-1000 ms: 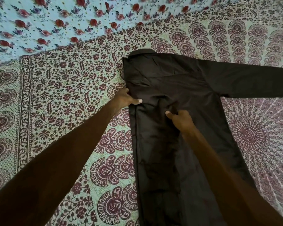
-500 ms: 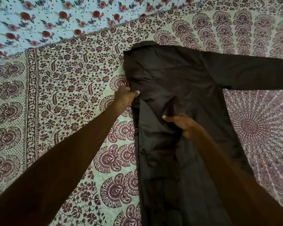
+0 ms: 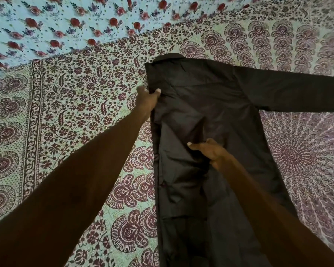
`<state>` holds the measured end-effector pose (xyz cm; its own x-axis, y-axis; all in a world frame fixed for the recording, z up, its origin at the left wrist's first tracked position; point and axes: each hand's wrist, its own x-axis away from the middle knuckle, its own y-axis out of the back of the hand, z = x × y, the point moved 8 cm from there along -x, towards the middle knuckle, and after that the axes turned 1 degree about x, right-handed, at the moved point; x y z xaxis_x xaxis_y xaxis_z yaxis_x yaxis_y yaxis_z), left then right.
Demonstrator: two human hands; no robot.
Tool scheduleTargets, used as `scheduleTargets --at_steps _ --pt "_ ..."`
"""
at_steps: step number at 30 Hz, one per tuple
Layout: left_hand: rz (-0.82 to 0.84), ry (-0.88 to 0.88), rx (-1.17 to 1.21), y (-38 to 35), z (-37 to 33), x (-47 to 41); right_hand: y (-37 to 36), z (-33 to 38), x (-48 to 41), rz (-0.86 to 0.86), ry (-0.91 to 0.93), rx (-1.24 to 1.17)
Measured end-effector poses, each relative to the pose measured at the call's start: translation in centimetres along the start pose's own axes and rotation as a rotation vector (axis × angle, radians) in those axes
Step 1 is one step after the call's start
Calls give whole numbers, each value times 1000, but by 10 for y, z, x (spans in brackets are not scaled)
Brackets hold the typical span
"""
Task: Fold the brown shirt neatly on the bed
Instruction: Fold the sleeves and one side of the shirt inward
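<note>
The brown shirt (image 3: pixel 210 151) lies flat on the bed (image 3: pixel 75 116), collar away from the person. The left hand (image 3: pixel 148 100) pinches the shirt's folded left edge below the collar; the right hand (image 3: pixel 210 151), fingers closed, holds a fold mid-shirt. Pull both taut, keeping the edge straight, before pressing flat; one sleeve (image 3: pixel 297 93) remains spread right of the collar.

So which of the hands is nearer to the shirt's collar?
Left. The left hand grips the brown shirt at its left edge just below the collar; the right hand pinches fabric lower down, mid-body.
</note>
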<state>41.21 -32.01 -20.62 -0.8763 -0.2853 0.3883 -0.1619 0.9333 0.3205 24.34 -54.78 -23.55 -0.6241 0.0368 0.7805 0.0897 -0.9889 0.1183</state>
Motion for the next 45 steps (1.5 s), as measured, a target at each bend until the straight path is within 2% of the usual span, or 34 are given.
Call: scheduleTargets --at_steps 2,5,10,14,16,19,21,24,26,28,31,36,39,42,43,45 --pt "35 -62 18 -2 -16 -15 -2 -5 -8 -20 -13 31" --pt "40 -183 -242 -5 -33 -47 -2 -7 -18 -26 -16 67" --pt "145 -121 -463 -18 -33 -78 0 0 -23 -79 8 127" --pt "210 -165 -883 -26 -36 -83 4 3 -26 -72 21 88" --pt "194 -182 -968 -26 -35 -79 6 6 -26 -55 31 94" --pt "-79 -270 -689 -15 -42 -44 7 4 -23 -14 36 50" --pt "-233 -257 -458 -5 -29 -7 4 1 -14 41 58 -1" --pt "-294 -134 -216 6 11 50 7 -8 -1 93 95 -65" --pt "-226 -55 -170 8 40 85 13 -15 9 93 114 -36" --pt "-86 22 -238 7 65 117 14 -26 17 96 121 38" --pt "148 10 -368 0 79 146 4 -30 25 140 105 115" --pt "168 177 -108 19 85 160 4 -34 31 39 -30 -91" --pt "359 307 -179 17 99 192 0 -52 45 40 -129 -55" --pt "516 371 -248 14 109 223 -3 -63 59 10 -111 26" --pt "542 381 -257 13 112 233 -2 -64 63 -6 -81 -11" --pt "474 378 -220 16 117 245 -6 -67 71 -2 -31 -185"
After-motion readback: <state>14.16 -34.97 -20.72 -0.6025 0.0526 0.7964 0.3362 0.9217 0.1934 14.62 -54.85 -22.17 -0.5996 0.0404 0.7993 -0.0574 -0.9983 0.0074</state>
